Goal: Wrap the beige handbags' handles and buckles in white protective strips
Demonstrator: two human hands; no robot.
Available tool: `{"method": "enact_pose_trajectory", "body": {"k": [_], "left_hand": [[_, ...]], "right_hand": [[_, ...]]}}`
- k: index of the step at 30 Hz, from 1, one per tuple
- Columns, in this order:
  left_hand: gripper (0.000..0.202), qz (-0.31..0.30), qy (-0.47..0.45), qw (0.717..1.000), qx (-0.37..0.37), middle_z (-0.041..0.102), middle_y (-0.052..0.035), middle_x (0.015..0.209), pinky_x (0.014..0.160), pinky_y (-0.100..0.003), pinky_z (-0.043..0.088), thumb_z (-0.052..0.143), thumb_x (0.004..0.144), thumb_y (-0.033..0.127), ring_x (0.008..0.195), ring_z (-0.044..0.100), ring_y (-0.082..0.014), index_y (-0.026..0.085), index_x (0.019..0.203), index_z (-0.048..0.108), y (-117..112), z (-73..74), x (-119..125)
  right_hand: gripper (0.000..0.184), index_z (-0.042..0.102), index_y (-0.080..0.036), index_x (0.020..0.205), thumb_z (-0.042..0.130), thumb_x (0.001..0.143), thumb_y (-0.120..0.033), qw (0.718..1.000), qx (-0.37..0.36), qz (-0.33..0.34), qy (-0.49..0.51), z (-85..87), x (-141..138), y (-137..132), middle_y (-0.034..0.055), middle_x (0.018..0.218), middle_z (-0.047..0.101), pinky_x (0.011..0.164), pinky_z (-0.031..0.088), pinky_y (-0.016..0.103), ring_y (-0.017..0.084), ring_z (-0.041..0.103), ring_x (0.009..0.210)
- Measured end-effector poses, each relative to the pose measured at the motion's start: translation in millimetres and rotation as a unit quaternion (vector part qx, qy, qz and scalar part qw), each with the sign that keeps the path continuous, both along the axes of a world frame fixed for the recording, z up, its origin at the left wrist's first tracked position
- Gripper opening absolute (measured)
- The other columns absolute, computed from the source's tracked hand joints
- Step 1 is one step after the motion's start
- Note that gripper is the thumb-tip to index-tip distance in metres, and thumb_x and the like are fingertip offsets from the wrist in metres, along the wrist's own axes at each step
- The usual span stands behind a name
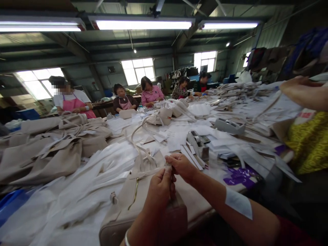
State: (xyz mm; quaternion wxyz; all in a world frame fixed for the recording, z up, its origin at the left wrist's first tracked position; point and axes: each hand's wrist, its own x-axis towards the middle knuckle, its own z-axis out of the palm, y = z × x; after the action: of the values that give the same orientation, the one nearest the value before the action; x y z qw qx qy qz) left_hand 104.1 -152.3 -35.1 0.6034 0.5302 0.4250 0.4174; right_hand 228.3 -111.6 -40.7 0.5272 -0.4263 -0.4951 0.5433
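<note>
A beige handbag (153, 208) lies on the table edge right in front of me, with a gold zipper line on its top. My left hand (160, 191) and my right hand (181, 165) meet just above it. Both pinch a small pale piece (168, 167) between their fingertips; I cannot make out what it is. A white strap or strip (143, 173) runs left from the hands across the bag. A white patch is stuck on my right forearm (238, 203).
White wrapping paper (84, 184) covers the table at left. Piled beige bags (46, 150) sit at far left, tape dispensers (198, 143) beyond my hands. Several people work at the far side. Another person's arm (302, 92) reaches in at right.
</note>
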Motion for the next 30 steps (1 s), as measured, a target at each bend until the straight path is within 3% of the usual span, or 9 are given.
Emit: {"method": "enact_pose_trajectory", "body": {"k": [2, 6, 10, 13, 16, 19, 24, 27, 30], "left_hand": [[0.047, 0.007, -0.023, 0.999, -0.025, 0.05, 0.0032, 0.062, 0.04, -0.021, 0.039, 0.061, 0.082, 0.061, 0.041, 0.042, -0.0062, 0.015, 0.078, 0.061, 2.6, -2.8, -3.3], [0.046, 0.053, -0.08, 0.991, -0.088, 0.051, 0.0041, 0.066, 0.04, -0.02, 0.038, 0.068, 0.077, 0.06, 0.041, 0.038, -0.0039, 0.015, 0.084, 0.065, 7.3, -5.9, -7.4], [0.048, 0.061, -0.086, 0.989, -0.099, 0.055, 0.0022, 0.068, 0.042, -0.019, 0.038, 0.072, 0.074, 0.061, 0.043, 0.042, -0.0039, 0.014, 0.087, 0.067, 10.4, -6.7, -8.3], [0.054, 0.053, -0.076, 0.99, -0.106, 0.055, 0.0016, 0.066, 0.043, -0.019, 0.04, 0.075, 0.069, 0.065, 0.044, 0.044, -0.0051, 0.015, 0.087, 0.069, 12.2, -8.7, -8.0], [0.061, 0.078, -0.094, 0.983, -0.134, 0.054, 0.0029, 0.064, 0.041, -0.02, 0.04, 0.075, 0.063, 0.071, 0.04, 0.04, -0.0041, 0.017, 0.093, 0.07, 14.2, -10.6, -5.9], [0.069, 0.097, -0.11, 0.977, -0.155, 0.053, 0.0034, 0.064, 0.037, -0.021, 0.039, 0.071, 0.062, 0.077, 0.038, 0.038, -0.0051, 0.021, 0.103, 0.069, 16.8, -10.1, -2.4], [0.059, 0.1, -0.111, 0.978, -0.144, 0.056, 0.0018, 0.061, 0.036, -0.023, 0.041, 0.071, 0.067, 0.072, 0.039, 0.045, -0.0091, 0.02, 0.096, 0.071, 19.0, -5.2, -0.2], [0.049, 0.132, -0.083, 0.986, -0.066, 0.068, -0.0058, 0.077, 0.062, -0.029, 0.055, 0.075, 0.073, 0.059, 0.064, 0.064, -0.0177, 0.02, 0.102, 0.075, 18.8, 1.1, -1.9], [0.031, 0.128, 0.017, 0.989, 0.079, 0.07, -0.0113, 0.109, 0.1, -0.036, 0.047, 0.072, 0.08, 0.046, 0.107, 0.063, -0.0271, 0.023, 0.099, 0.079, 20.6, 9.0, -2.1]], "right_hand": [[0.052, 0.048, -0.02, 0.058, 0.054, 0.084, -0.064, 0.999, -0.023, 0.022, -0.021, -8.6, -4.6, 6.3, -0.0062, 0.041, 0.041, 0.036, 0.024, 0.022, 0.008, 0.032, 0.035], [0.058, 0.062, -0.016, 0.07, 0.033, 0.097, -0.058, 0.958, 0.0, -0.055, -0.281, -24.8, 14.8, 43.8, 0.0024, 0.06, 0.062, 0.052, 0.043, 0.024, 0.013, 0.055, 0.054], [0.028, 0.068, -0.012, 0.092, 0.058, 0.09, -0.038, 0.898, -0.045, -0.161, -0.406, -39.4, 59.0, 117.2, 0.0146, 0.102, 0.071, 0.088, 0.046, 0.032, 0.025, 0.063, 0.103], [0.039, 0.064, -0.007, 0.111, 0.069, 0.082, -0.033, 0.853, -0.117, -0.21, -0.463, -52.1, 78.3, 167.1, 0.0256, 0.121, 0.064, 0.096, 0.043, 0.04, 0.034, 0.057, 0.118], [0.052, 0.06, -0.003, 0.116, 0.078, 0.072, -0.024, 0.834, -0.155, -0.223, -0.481, -65.4, 80.0, 196.2, 0.0304, 0.128, 0.058, 0.099, 0.043, 0.046, 0.038, 0.056, 0.121], [0.043, 0.062, -0.004, 0.111, 0.077, 0.073, -0.016, 0.847, -0.153, -0.218, -0.46, -72.4, 78.2, 206.7, 0.0257, 0.123, 0.062, 0.098, 0.045, 0.048, 0.034, 0.059, 0.117], [0.026, 0.067, -0.005, 0.1, 0.062, 0.086, -0.026, 0.918, -0.068, -0.192, -0.34, -58.7, 84.5, 192.7, 0.0174, 0.108, 0.07, 0.091, 0.047, 0.035, 0.03, 0.062, 0.113], [0.035, 0.066, -0.008, 0.11, 0.057, 0.089, -0.034, 0.961, -0.019, -0.143, -0.237, -46.2, 79.7, 155.7, 0.0143, 0.104, 0.073, 0.081, 0.053, 0.033, 0.026, 0.068, 0.099], [0.047, 0.064, -0.012, 0.121, 0.062, 0.086, -0.043, 0.993, 0.011, -0.061, -0.098, -36.8, 62.1, 96.9, 0.0124, 0.106, 0.074, 0.075, 0.056, 0.036, 0.024, 0.071, 0.09]]}}
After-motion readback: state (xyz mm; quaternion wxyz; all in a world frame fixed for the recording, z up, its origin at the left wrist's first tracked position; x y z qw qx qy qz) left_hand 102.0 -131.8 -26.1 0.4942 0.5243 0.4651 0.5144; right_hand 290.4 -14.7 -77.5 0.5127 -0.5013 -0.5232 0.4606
